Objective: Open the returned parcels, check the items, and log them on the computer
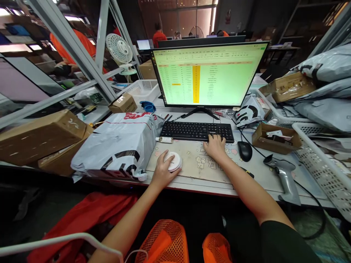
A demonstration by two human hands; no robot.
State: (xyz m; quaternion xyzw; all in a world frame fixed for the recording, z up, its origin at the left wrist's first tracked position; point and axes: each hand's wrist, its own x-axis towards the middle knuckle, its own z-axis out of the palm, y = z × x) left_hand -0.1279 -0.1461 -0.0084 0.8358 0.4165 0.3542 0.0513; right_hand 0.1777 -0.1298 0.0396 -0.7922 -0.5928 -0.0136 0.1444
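Observation:
My left hand [162, 171] is closed around a small round white disc [174, 161] that rests on the worn desk mat [192, 164]. My right hand [215, 146] lies on the lower right keys of the black keyboard [196, 130], fingers spread flat. A monitor [208, 75] with a green spreadsheet stands behind the keyboard. A black mouse [245, 150] sits just right of my right hand. A grey handheld scanner [283, 177] lies further right on the desk.
A large grey parcel bag [117, 146] and cardboard boxes [41, 137] crowd the left. A small white tube [164, 140] lies by the keyboard. White plastic baskets [323, 171] and grey mail bags [326, 65] fill the right. People in orange work behind.

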